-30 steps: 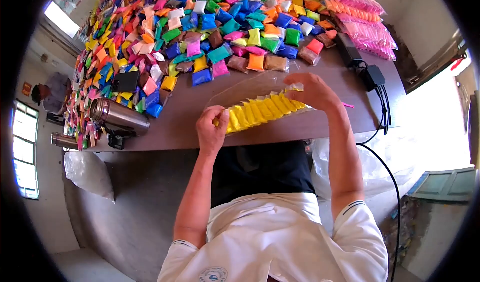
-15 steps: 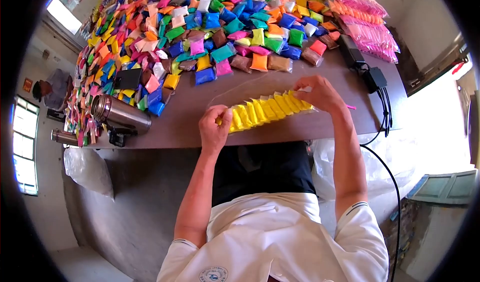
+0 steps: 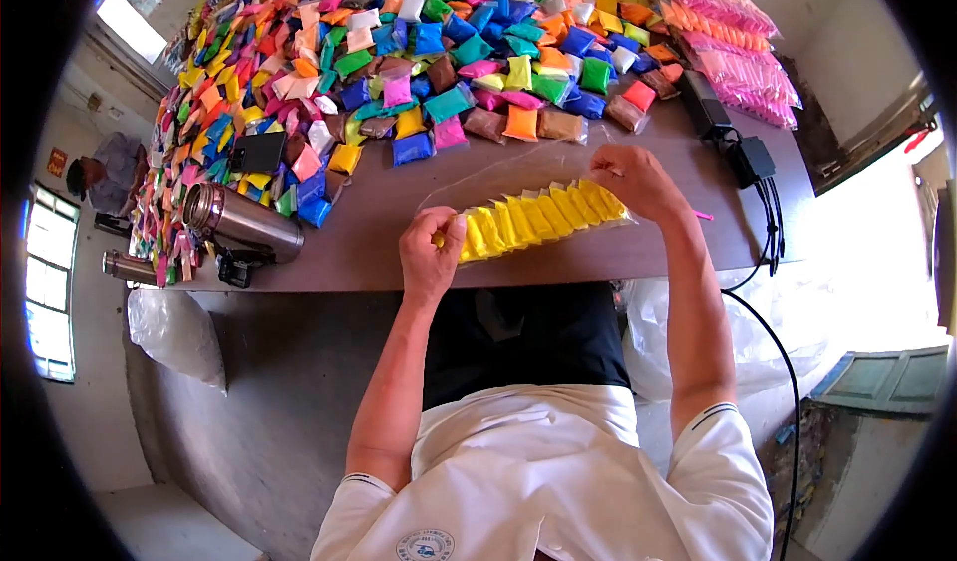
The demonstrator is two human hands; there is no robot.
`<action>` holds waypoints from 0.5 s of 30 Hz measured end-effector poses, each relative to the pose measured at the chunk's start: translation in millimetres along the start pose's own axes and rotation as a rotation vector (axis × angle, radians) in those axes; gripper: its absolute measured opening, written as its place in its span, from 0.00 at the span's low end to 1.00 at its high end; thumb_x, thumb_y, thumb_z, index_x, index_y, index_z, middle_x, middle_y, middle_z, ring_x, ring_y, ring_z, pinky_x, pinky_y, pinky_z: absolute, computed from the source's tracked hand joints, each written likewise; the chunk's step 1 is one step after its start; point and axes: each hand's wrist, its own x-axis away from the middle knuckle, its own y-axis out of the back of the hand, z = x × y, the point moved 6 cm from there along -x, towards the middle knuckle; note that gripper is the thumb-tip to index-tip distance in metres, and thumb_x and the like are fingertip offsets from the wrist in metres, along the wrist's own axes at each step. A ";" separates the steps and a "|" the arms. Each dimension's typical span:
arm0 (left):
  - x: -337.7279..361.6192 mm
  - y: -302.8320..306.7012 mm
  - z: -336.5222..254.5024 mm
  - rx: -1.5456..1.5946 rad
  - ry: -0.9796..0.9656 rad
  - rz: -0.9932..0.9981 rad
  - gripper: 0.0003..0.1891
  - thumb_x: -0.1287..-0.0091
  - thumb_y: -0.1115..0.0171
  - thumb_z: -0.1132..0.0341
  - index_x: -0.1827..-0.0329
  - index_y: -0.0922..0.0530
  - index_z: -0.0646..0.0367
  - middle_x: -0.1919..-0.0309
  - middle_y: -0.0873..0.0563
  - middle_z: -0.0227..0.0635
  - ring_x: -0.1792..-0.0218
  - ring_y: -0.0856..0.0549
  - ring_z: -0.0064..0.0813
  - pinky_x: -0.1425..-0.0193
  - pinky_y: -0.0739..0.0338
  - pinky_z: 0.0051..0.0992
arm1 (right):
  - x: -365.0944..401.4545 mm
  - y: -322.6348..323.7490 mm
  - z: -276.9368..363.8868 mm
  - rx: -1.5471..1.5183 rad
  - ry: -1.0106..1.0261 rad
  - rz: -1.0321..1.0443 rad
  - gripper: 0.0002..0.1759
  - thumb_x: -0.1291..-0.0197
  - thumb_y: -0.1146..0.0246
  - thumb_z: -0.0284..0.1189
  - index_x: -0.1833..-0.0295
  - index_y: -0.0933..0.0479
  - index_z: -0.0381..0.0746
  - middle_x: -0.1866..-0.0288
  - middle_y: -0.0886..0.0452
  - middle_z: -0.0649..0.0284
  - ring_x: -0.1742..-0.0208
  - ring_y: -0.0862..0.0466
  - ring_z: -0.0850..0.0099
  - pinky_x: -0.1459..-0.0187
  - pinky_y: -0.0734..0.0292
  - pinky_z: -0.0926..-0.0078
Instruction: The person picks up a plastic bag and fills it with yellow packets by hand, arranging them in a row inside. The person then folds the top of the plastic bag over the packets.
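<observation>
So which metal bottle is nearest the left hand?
The bigger bottle; the smaller bottle is farther left in the picture, farther from the left hand.

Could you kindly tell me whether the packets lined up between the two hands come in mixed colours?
No, the row of packets between the left hand and the right hand is yellow throughout.

1 row yel. pkts (image 3: 543, 219), 2 steel flasks (image 3: 254, 224), 1 blk slab (image 3: 257, 152), loose pkts (image 3: 429, 38) — 100+
</observation>
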 end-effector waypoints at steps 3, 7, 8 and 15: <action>-0.6 0.4 -1.7 -0.021 0.010 0.012 0.16 0.29 0.37 0.55 0.61 0.19 0.62 0.61 0.14 0.38 0.60 0.14 0.31 0.55 0.18 0.26 | -0.8 -2.6 -0.1 -0.030 0.023 -0.016 0.12 0.41 0.33 0.32 0.54 0.17 0.38 0.57 0.13 0.55 0.53 0.15 0.60 0.49 0.21 0.66; 0.5 -0.9 0.7 -0.024 0.018 0.010 0.15 0.29 0.38 0.55 0.60 0.19 0.61 0.61 0.14 0.38 0.59 0.14 0.32 0.55 0.17 0.27 | 3.1 -4.9 18.0 0.013 0.119 -0.026 0.12 0.41 0.32 0.32 0.54 0.17 0.38 0.56 0.13 0.57 0.53 0.15 0.61 0.47 0.22 0.66; 0.7 -1.0 0.2 -0.019 0.018 0.009 0.16 0.29 0.38 0.55 0.60 0.19 0.61 0.61 0.14 0.38 0.59 0.14 0.31 0.55 0.17 0.26 | 1.6 -8.0 16.0 0.026 0.056 0.042 0.12 0.41 0.31 0.32 0.54 0.16 0.39 0.54 0.13 0.58 0.51 0.16 0.62 0.45 0.23 0.67; 0.8 -0.4 1.6 0.004 0.094 0.040 0.20 0.30 0.38 0.49 0.57 0.17 0.60 0.58 0.14 0.36 0.55 0.15 0.29 0.49 0.19 0.28 | -3.4 -15.5 22.4 0.054 0.088 0.084 0.13 0.39 0.33 0.32 0.52 0.17 0.38 0.53 0.14 0.58 0.50 0.16 0.62 0.45 0.22 0.68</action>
